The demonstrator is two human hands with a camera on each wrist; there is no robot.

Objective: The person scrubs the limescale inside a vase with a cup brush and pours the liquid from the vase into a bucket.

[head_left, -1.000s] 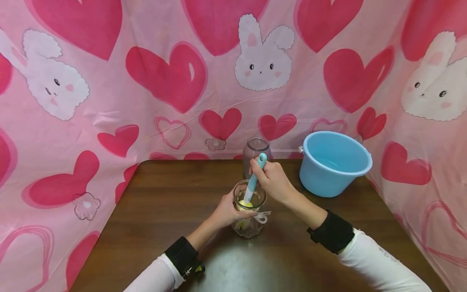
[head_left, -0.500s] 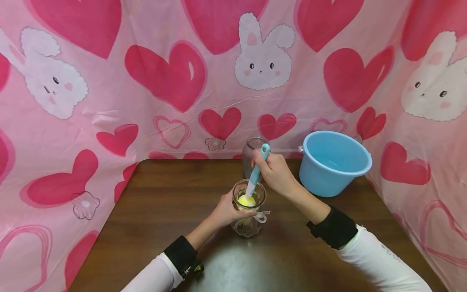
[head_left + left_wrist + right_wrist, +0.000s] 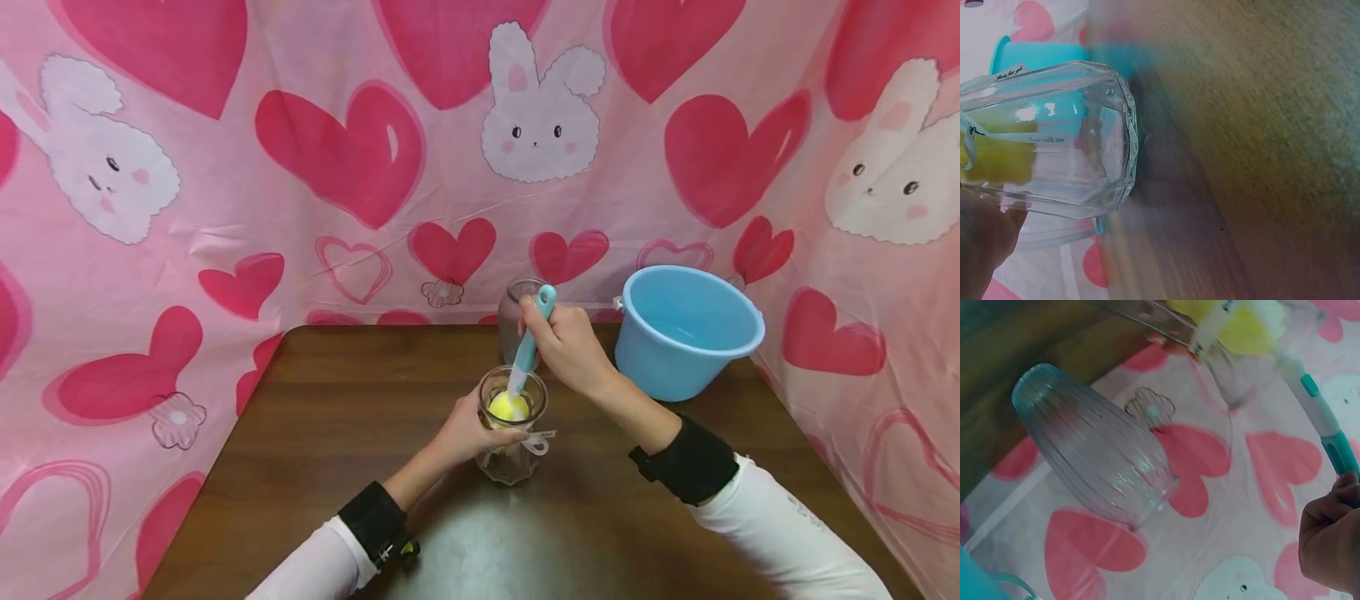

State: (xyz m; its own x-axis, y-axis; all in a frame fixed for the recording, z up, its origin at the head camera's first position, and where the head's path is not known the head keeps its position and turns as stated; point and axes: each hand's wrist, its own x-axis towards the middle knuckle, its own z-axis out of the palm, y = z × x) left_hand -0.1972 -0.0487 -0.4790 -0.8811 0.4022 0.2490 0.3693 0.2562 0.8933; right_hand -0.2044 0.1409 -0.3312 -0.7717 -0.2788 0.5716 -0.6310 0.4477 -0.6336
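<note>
Fingers (image 3: 1322, 515) clamped, pink heart-print cloth (image 3: 337, 158) walling the brown table (image 3: 360, 392), wide room toward its left edge, bucket (image 3: 660, 367) at far right, glass jar (image 3: 504, 468) mid-table in my left hand (image 3: 461, 429), blue-handled brush (image 3: 526, 354) in my right hand (image 3: 576, 350), yellow head (image 3: 507, 407) inside the jar.

At the middle of the table (image 3: 360, 400), the jar (image 3: 508, 465) is flanked on its left by the left hand (image 3: 467, 429). The brush (image 3: 525, 354) is set head down in the jar, its handle reaching up and right to the right hand (image 3: 567, 342). Behind the jar, the vase (image 3: 509, 325) is placed near the table's far edge. The bucket (image 3: 660, 367) is placed right of it, by the far corner. The table is backed and flanked by cloth (image 3: 360, 242).
</note>
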